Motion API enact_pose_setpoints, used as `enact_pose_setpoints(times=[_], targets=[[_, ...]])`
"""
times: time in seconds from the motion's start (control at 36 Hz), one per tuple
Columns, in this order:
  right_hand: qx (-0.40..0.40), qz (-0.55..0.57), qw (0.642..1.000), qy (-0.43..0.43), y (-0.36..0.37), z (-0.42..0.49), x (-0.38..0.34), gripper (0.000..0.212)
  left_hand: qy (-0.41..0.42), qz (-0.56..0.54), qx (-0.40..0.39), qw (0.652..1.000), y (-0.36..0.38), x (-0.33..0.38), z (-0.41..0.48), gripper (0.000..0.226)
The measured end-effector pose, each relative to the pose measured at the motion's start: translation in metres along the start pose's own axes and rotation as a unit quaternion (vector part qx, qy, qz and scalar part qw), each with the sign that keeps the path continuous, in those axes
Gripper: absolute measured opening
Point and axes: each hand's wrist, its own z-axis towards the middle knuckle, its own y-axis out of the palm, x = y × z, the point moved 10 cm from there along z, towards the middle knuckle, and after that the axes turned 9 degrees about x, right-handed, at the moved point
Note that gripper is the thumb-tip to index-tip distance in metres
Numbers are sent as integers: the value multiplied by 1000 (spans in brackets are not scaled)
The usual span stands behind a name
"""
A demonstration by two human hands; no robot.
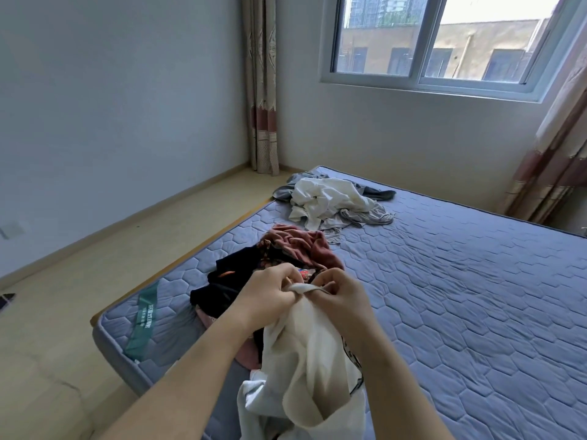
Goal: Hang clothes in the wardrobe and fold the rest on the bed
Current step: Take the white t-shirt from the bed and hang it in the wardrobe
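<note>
1. White garment (pixel 305 360) is hanging down from the grip, where both hands are pinching its upper edge. Its lower part is bunching over the near end of the bed (pixel 460 296), below the grip.
2. The left hand (pixel 270 296) is curling its fingers round the edge on one side. The right hand (pixel 344 298) is doing the same on the other side, so the two hands are almost touching each other.
3. Just beyond the grip, a pile of dark and pink clothes (pixel 286 252) is lying on the bed, partly under the hanging cloth.
4. Further beyond the grip, well apart from it, a second pile of white and grey clothes (pixel 330 201) is lying near the far corner.
5. I am judging that the person is searching for the collar or the shoulders. The step in hand seems to be opening out one piece, to decide between hanging and folding.
6. The next move is calling for the hands to slide apart along the edge until the cloth is spreading open. It looks soft and limp, so it could be twisting on the way.
7. The wardrobe is not showing from here, so I cannot tell where a hanging piece would be going.
</note>
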Motion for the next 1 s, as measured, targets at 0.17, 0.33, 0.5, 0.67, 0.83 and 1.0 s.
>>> enact_pose_setpoints(times=[0.17,0.33,0.5,0.67,0.83,1.0], targets=[[-80,-159,983,42,46,-5,34,22,-54,17,159,986,-56,-43,-4,28],[-18,-294,953,76,65,-11,60,16,-110,89,216,966,-101,-107,-21,31],[120,-281,952,4,67,-10,20,32,-213,133,268,930,-138,-162,-53,24],[162,-218,961,43,62,-11,28,38,-309,173,386,852,-186,-181,-100,28],[138,-94,984,61,77,-13,24,43,-403,63,454,792,-194,-187,-153,32],[43,-26,998,35,107,-31,23,31,-458,-135,523,706,-166,-191,-214,37]])
